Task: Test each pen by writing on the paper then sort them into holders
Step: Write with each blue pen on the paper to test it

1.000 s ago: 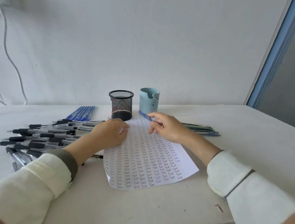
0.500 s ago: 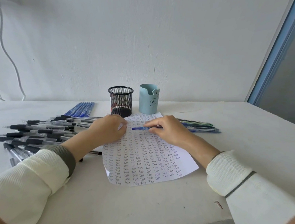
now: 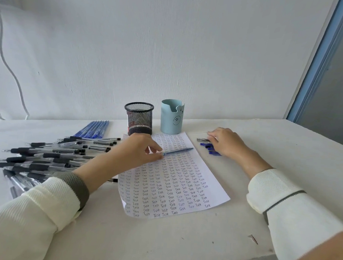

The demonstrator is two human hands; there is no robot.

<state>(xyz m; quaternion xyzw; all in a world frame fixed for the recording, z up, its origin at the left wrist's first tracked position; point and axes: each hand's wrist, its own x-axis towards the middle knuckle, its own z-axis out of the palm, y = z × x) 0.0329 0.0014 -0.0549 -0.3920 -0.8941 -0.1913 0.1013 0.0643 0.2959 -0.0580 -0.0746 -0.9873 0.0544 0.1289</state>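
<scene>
Both hands are down at the sheet: the left hand [image 3: 134, 152] reaches over the left edge of the paper [image 3: 174, 191], thumb and fingertip pinching the near end of a slim, translucent blue pen [image 3: 178, 150] that lies slantwise on the sheet's upper part. The right hand [image 3: 230, 145] rests palm down just off the paper's right edge, fingers bent over a small bunch [image 3: 210, 147] of pens whose dark blue and grey ends poke out; whether it grips them cannot be told. The paper is white, slightly askew, and covered in rows of the handwritten word "Test". At its top edge stand a round black wire-mesh holder [image 3: 139, 118] and a smooth pale-blue holder [image 3: 171, 118] with a notched rim and a drawn face. Left of the paper sprawls a heap of clear-barrelled black pens [image 3: 47, 156] with dark grips, and beyond them lies a neat row of blue pens [image 3: 94, 129]. All sit on a matte white table [image 3: 181, 244].
</scene>
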